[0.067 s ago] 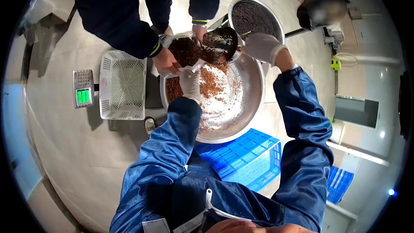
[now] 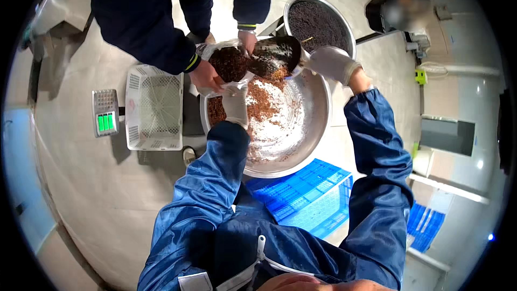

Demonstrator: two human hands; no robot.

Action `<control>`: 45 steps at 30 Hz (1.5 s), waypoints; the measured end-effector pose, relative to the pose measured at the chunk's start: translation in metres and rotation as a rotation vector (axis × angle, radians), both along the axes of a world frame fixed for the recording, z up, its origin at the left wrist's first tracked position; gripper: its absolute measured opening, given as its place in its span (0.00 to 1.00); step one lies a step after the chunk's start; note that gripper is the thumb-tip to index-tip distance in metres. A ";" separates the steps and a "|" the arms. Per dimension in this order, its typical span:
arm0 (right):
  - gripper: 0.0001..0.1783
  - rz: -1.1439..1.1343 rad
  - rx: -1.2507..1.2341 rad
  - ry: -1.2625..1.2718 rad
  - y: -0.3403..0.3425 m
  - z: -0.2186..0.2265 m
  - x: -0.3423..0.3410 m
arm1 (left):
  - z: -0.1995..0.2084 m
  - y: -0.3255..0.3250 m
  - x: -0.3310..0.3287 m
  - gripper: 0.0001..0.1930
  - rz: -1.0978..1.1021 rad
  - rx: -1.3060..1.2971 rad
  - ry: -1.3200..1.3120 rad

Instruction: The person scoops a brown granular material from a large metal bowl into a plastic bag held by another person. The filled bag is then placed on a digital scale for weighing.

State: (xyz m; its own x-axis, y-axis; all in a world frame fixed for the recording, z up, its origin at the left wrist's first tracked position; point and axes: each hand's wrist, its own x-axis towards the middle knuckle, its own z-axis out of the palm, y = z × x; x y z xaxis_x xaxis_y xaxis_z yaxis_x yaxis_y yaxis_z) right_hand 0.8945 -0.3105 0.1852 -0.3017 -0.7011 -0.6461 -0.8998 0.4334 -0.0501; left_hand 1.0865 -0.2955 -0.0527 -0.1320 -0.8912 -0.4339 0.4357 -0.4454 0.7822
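My gloved right hand (image 2: 329,64) is closed at the right end of a metal scoop (image 2: 277,56), tilted toward a clear plastic bag (image 2: 204,51). Brown crumbs cling to the scoop and lie inside it. Dark brown crumbs (image 2: 229,64) fill much of the bag. With fingers partly hidden, my gloved left hand (image 2: 235,103) pinches the bag's lower edge. A co-worker's hand (image 2: 206,77) grips the bag's left side, and the co-worker's other hand (image 2: 247,41) is at its upper edge. Below is a wide metal basin (image 2: 316,102) with loose brown crumbs (image 2: 261,102) scattered inside.
A second metal bowl (image 2: 353,48) of dark crumbs stands at the far right. To the left are a white basket (image 2: 156,143) and a scale display (image 2: 105,113). A blue crate (image 2: 307,188) sits below the basin. Another person is at the upper right.
My right hand and the scoop have shifted slightly to the right. My left hand has moved a touch left and still pinches the bag.
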 end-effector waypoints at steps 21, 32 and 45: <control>0.23 -0.801 0.038 0.022 0.309 -0.289 0.067 | -0.032 0.092 0.058 0.30 -1.436 -0.939 -0.912; 0.20 -0.620 0.164 -0.152 0.344 -0.310 0.069 | -0.035 0.079 0.276 0.15 -1.234 -0.241 -1.029; 0.20 -0.571 0.232 -0.319 0.334 -0.323 0.076 | -0.081 0.123 0.348 0.14 -0.637 0.153 -0.717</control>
